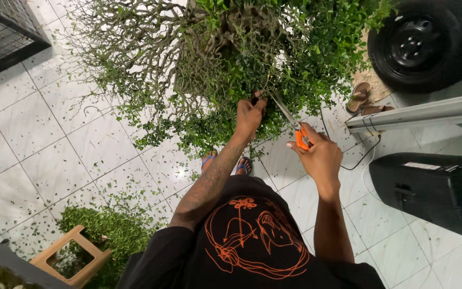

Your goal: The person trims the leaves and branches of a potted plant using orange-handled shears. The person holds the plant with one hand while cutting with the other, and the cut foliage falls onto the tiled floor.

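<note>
A large bushy plant with small green leaves and bare twisted twigs fills the upper middle of the head view. My left hand reaches into its lower foliage and grips a sprig there. My right hand holds orange-handled scissors, whose blades point up and left into the leaves just right of my left hand. My feet in blue sandals stand below the plant.
Cut leaves litter the white tiled floor. A heap of clippings lies by a wooden stool at lower left. A car tyre, brown sandals, a black box and a cable are at right.
</note>
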